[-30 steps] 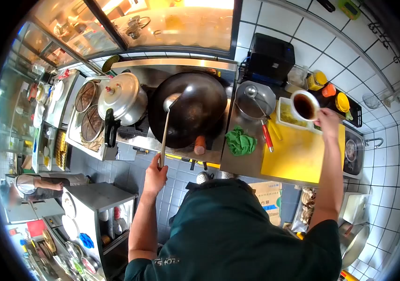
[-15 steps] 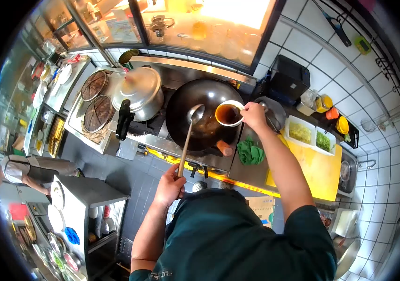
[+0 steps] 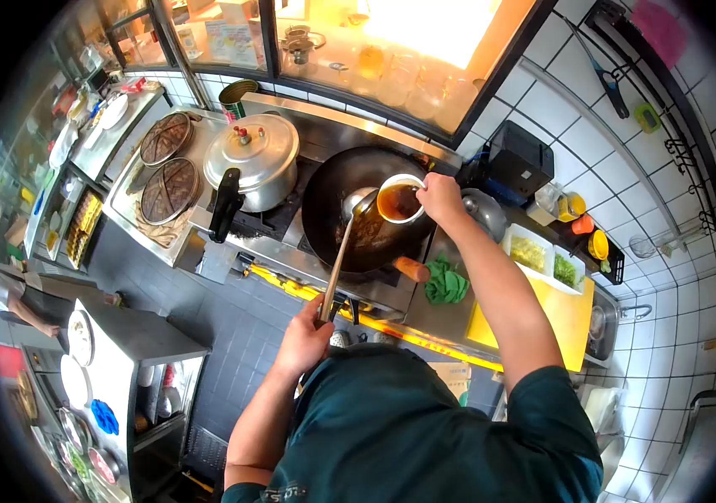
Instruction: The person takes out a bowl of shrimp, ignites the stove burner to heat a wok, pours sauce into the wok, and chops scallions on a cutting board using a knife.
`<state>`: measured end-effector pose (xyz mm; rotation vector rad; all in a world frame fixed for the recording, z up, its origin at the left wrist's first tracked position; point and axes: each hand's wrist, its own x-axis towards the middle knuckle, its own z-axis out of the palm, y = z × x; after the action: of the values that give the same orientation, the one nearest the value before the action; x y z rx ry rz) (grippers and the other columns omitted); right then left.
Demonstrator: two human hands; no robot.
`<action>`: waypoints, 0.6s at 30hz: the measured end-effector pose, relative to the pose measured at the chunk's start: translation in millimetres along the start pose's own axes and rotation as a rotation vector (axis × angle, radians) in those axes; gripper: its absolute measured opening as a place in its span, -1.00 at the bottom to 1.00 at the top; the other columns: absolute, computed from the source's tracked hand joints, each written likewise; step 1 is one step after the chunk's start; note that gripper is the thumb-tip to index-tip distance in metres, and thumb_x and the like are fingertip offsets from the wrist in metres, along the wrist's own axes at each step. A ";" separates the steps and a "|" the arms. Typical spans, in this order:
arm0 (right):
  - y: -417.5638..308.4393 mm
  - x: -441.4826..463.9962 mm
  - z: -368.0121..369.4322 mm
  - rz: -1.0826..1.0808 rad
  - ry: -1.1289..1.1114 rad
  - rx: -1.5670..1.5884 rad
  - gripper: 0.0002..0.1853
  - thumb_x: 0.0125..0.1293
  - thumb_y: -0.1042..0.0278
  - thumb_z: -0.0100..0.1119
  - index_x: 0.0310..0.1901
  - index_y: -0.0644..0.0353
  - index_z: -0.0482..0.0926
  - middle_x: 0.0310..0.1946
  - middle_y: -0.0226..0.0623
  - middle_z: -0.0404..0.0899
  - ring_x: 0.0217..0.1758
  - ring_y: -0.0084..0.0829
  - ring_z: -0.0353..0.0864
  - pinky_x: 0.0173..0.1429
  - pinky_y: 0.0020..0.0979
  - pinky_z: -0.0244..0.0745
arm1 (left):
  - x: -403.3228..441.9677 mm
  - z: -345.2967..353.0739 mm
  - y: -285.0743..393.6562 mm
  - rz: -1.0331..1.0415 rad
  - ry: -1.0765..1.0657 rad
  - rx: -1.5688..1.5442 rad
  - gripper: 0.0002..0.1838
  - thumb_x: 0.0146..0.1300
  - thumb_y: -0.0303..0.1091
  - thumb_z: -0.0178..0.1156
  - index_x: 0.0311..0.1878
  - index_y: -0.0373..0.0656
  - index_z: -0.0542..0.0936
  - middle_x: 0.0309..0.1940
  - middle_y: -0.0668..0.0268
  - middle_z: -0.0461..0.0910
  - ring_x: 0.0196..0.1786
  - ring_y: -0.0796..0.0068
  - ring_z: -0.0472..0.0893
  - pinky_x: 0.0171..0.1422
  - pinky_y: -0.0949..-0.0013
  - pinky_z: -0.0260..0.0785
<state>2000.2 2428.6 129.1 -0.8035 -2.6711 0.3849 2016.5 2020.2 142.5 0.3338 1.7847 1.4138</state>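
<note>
Black metal forms the deep round wok [image 3: 329, 180], seated on the stainless-steel range and fitted with a brown wooden handle [image 3: 411, 269]. A small white round bowl [image 3: 404, 177] of brown liquid is over the wok's right-hand part, tilted. The right hand [image 3: 442, 199] grips this bowl by its right edge, fingers closed on the rim. The left hand [image 3: 306, 338] is wrapped around the handle of a long-shafted metal ladle [image 3: 340, 260], its head inside the wok, just left of the bowl.

Progress, as judged: partial. Brown liquid lies in the wok; a quantity remains in the bowl, so emptying appears incomplete. Whether a stream is falling at this instant cannot be told.

Adjacent items: a crumpled green cloth [image 3: 446, 281] beside the wok handle; pale yellow chopped food [image 3: 527, 253] and green chopped food [image 3: 565, 270] in white containers by a yellow cutting board [image 3: 572, 323], neither touched by a hand. A silver lidded pot [image 3: 253, 159] stands left of the wok.
</note>
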 end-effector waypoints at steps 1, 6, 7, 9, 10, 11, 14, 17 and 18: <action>-1.1 1.3 -1.9 -0.011 0.004 -0.007 -0.82 0.10 0.30 0.35 -0.35 0.24 0.68 -0.37 0.08 0.70 -0.21 0.11 0.72 -0.05 0.00 0.62 | -1.0 -1.0 1.4 -0.004 0.003 0.013 -0.33 0.30 -0.60 0.14 0.51 -0.28 0.34 -0.49 0.30 0.52 -0.61 0.55 0.53 -0.60 0.43 0.35; -7.4 4.7 -13.3 -0.049 0.014 -0.046 -0.82 0.11 0.30 0.35 -0.38 0.24 0.67 -0.39 0.07 0.69 -0.22 0.12 0.72 -0.07 0.00 0.62 | -4.9 -6.8 12.5 -0.009 0.010 0.109 -0.32 0.31 -0.60 0.14 0.53 -0.28 0.31 -0.47 0.29 0.53 -0.60 0.55 0.54 -0.58 0.42 0.37; -9.9 4.8 -16.8 -0.051 0.009 -0.051 -0.82 0.12 0.31 0.34 -0.38 0.26 0.66 -0.38 0.08 0.69 -0.21 0.12 0.72 -0.06 0.01 0.63 | -4.4 -7.1 11.5 -0.011 0.008 0.095 -0.32 0.31 -0.60 0.15 0.53 -0.27 0.31 -0.47 0.29 0.53 -0.60 0.55 0.54 -0.57 0.42 0.37; -15.1 5.3 -22.4 -0.054 -0.002 -0.058 -0.81 0.15 0.33 0.33 -0.37 0.30 0.66 -0.37 0.11 0.70 -0.19 0.12 0.73 -0.04 0.02 0.65 | -2.9 -8.2 9.0 -0.016 0.004 0.070 -0.31 0.32 -0.60 0.15 0.54 -0.27 0.30 -0.45 0.29 0.54 -0.60 0.55 0.54 -0.57 0.43 0.37; -15.4 5.7 -23.3 -0.060 -0.002 -0.060 -0.82 0.15 0.33 0.33 -0.37 0.30 0.66 -0.37 0.11 0.70 -0.20 0.13 0.73 -0.04 0.03 0.65 | -2.4 -8.7 7.8 -0.018 0.000 0.070 -0.30 0.32 -0.57 0.15 0.55 -0.27 0.30 -0.47 0.29 0.56 -0.59 0.55 0.55 -0.53 0.41 0.39; -15.7 6.5 -24.0 -0.066 -0.002 -0.061 -0.82 0.15 0.33 0.33 -0.37 0.30 0.66 -0.37 0.11 0.70 -0.21 0.13 0.73 -0.05 0.03 0.65 | -1.7 -9.6 6.7 -0.019 -0.004 0.069 -0.30 0.31 -0.53 0.15 0.55 -0.27 0.29 -0.48 0.29 0.58 -0.58 0.55 0.55 -0.49 0.39 0.41; -15.3 8.2 -23.8 -0.087 0.014 -0.074 -0.82 0.15 0.33 0.31 -0.37 0.30 0.66 -0.38 0.12 0.70 -0.22 0.13 0.73 -0.05 0.03 0.65 | -0.4 -9.9 4.2 -0.015 -0.007 0.061 -0.29 0.31 -0.50 0.15 0.55 -0.27 0.29 -0.51 0.30 0.59 -0.57 0.54 0.56 -0.46 0.38 0.42; -15.1 9.2 -23.5 -0.096 0.030 -0.081 -0.82 0.16 0.33 0.29 -0.38 0.30 0.65 -0.39 0.13 0.69 -0.23 0.14 0.73 -0.06 0.03 0.65 | -0.8 -8.9 6.9 -0.003 -0.007 0.070 -0.31 0.32 -0.57 0.14 0.54 -0.27 0.30 -0.48 0.30 0.56 -0.58 0.57 0.55 -0.53 0.43 0.39; -14.5 9.7 -23.6 -0.098 0.034 -0.083 -0.82 0.17 0.33 0.28 -0.38 0.30 0.65 -0.39 0.14 0.69 -0.24 0.14 0.73 -0.06 0.03 0.65 | -1.3 -8.5 8.6 0.003 -0.007 0.076 -0.32 0.33 -0.60 0.14 0.54 -0.27 0.31 -0.46 0.30 0.55 -0.58 0.58 0.55 -0.56 0.45 0.37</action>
<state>1994.5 2426.3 157.8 -0.6932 -2.6963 0.2361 2008.9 2016.4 151.0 0.3806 1.8355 1.3475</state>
